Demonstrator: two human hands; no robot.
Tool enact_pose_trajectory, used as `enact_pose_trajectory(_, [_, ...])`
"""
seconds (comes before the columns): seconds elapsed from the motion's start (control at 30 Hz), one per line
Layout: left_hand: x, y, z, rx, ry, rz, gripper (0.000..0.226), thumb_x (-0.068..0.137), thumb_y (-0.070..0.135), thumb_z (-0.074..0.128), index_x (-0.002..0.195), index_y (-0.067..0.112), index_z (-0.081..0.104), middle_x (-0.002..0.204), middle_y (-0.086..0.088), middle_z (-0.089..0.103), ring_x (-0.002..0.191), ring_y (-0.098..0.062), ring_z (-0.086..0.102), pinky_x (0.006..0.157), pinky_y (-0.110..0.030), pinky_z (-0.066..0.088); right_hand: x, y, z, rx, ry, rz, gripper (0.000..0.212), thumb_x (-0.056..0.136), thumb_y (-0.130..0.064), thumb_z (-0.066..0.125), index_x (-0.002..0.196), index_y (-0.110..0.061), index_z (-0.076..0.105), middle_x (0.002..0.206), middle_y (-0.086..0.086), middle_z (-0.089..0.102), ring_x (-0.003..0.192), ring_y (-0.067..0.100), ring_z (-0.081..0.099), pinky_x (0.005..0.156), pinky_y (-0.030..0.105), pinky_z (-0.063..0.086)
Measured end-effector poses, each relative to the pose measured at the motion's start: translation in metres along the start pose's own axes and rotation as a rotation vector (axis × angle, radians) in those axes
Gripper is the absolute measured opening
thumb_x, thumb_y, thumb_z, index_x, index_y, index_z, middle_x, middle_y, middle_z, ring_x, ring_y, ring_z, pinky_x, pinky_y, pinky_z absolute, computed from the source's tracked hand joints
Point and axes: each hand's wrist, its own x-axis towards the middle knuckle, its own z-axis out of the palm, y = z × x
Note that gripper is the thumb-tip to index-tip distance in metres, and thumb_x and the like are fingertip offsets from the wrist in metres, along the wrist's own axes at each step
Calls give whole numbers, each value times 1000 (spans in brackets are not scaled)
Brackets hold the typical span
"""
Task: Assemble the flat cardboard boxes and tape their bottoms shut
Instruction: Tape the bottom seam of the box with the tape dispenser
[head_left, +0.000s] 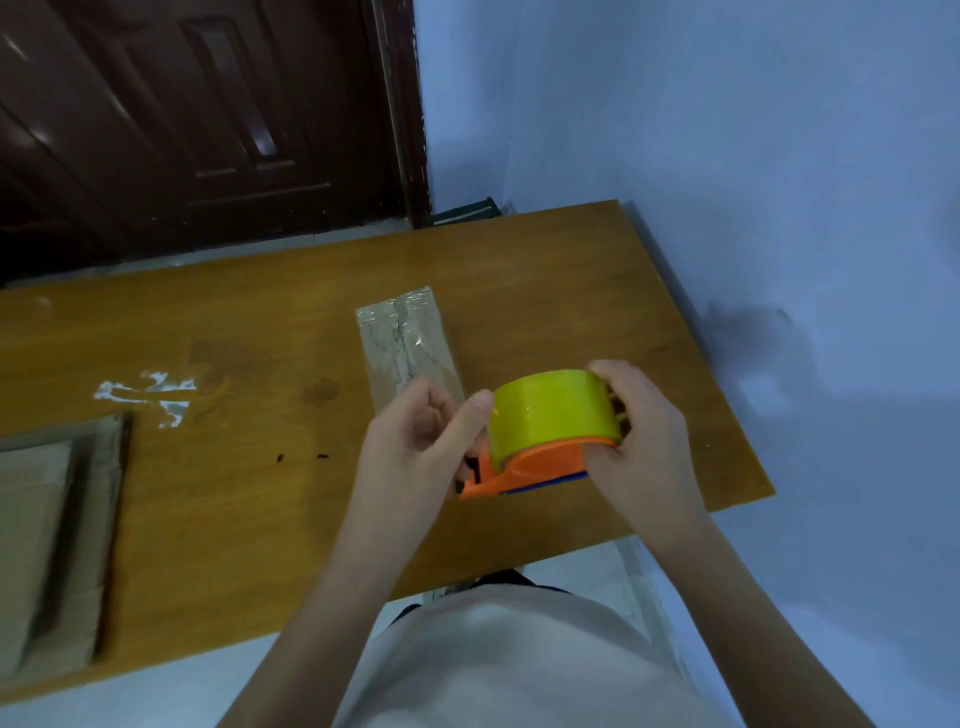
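- The worktop (260, 312) fills most of what I see, a brown wooden slab running from 9 o'clock across to 3 o'clock. Its right-hand edge sits just under the hands, so anything I fumble there could, I judge, drop to the floor, not onto the wood.
- A stack of flat cardboard boxes (47, 551) lies at 8 o'clock, well apart from the hands. They look unfolded, so I read most of the assembling as yet to do.
- One small cardboard box (410, 348) sits just above centre, near 12 o'clock of the hands, with clear tape already shining along its top seam. The left hand partly covers its near end, so I cannot tell how that end is sealed.
- The tape dispenser (540, 447), orange with a yellow-green roll, is held in the air at about 4 o'clock from centre.
- My right hand (644, 436) is wrapped round the dispenser's back end, holding it firmly.
- My left hand (415, 441) is narrowed to a pinch at the dispenser's mouth, apparently after the loose tape end; I cannot see the end itself.
- Risks as I judge them: the tape end may stick back onto the roll or fold on itself, and fingers so close to the cutter could get nicked.
- Torn tape scraps (148, 395) cling to the wood at 9 o'clock; a box dragged across them could snag.
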Motion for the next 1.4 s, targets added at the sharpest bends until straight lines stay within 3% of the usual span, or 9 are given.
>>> enact_pose_trajectory(0.1, [3, -3, 2, 25, 35, -8, 23, 86, 14, 67, 72, 12, 49, 58, -11, 61, 49, -15, 56, 42, -21, 40, -3, 0, 1, 18, -3, 26, 42, 69, -18, 51, 110, -13, 56, 89, 0, 57, 81, 20, 55, 68, 44, 49])
enact_pose_trajectory(0.23, [-1, 0, 4, 8, -14, -31, 13, 91, 9, 60, 85, 16, 50, 61, -7, 65, 49, -17, 60, 41, -24, 46, -2, -1, 1, -17, 28, 26, 42, 69, -17, 51, 111, -12, 56, 92, 2, 55, 84, 20, 53, 68, 39, 48])
enact_pose_trajectory(0.33, [-2, 3, 7, -17, 12, 5, 33, 91, 6, 59, 106, 33, 49, 61, -5, 66, 49, -16, 60, 45, -24, 49, -5, -2, 4, -24, 36, 61, 43, 70, -15, 50, 113, -11, 54, 94, 2, 53, 83, 17, 51, 66, 26, 39])
enact_pose_trajectory(0.67, [0, -16, -7, 326, 93, 34, 25, 89, 26, 60, 111, 26, 47, 63, 17, 66, 60, 3, 60, 62, -16, 43, 2, 10, -13, 228, 132, 165, 35, 71, -4, 45, 91, -32, 52, 76, -3, 57, 63, 7, 50, 54, 18, 38])
enact_pose_trajectory(0.9, [5, -24, -17, 365, 139, -37, 11, 89, 25, 63, 82, 31, 58, 63, 13, 67, 54, 0, 59, 56, -29, 50, 6, 4, -10, 347, 222, 277, 31, 68, -8, 43, 88, -29, 53, 70, -9, 56, 61, -5, 52, 54, 7, 38])
enact_pose_trajectory(1.07, [4, -22, -17, 186, 96, -180, 8, 89, 18, 62, 82, 14, 60, 54, 5, 65, 42, -2, 52, 47, -16, 38, 8, -2, -10, 374, 279, 286, 30, 68, -8, 42, 94, -17, 55, 76, -11, 57, 64, -11, 54, 56, 4, 39])
enact_pose_trajectory(1.17, [2, -25, -21, 106, 102, -267, 10, 89, 16, 63, 82, 10, 59, 51, 3, 63, 40, 0, 50, 41, -11, 35, 8, -1, -10, 387, 268, 249, 32, 69, -7, 43, 93, -25, 55, 80, -12, 58, 69, -11, 56, 59, 4, 40])
enact_pose_trajectory(1.3, [6, -25, -34, -65, 84, -410, 7, 88, 10, 63, 84, 7, 60, 47, 2, 58, 36, -4, 43, 34, -14, 31, 4, 2, -11, 369, 146, 81, 59, 71, -2, 47, 120, -35, 46, 95, -19, 58, 83, -3, 56, 69, 8, 43])
enact_pose_trajectory(1.4, [12, -26, -40, -116, 83, -437, 6, 88, 9, 63, 82, 7, 60, 48, 4, 56, 38, -4, 43, 36, -15, 31, 8, 2, -14, 363, 31, -32, 70, 77, -20, 50, 140, -42, 29, 117, -7, 54, 93, 1, 55, 75, 11, 44])
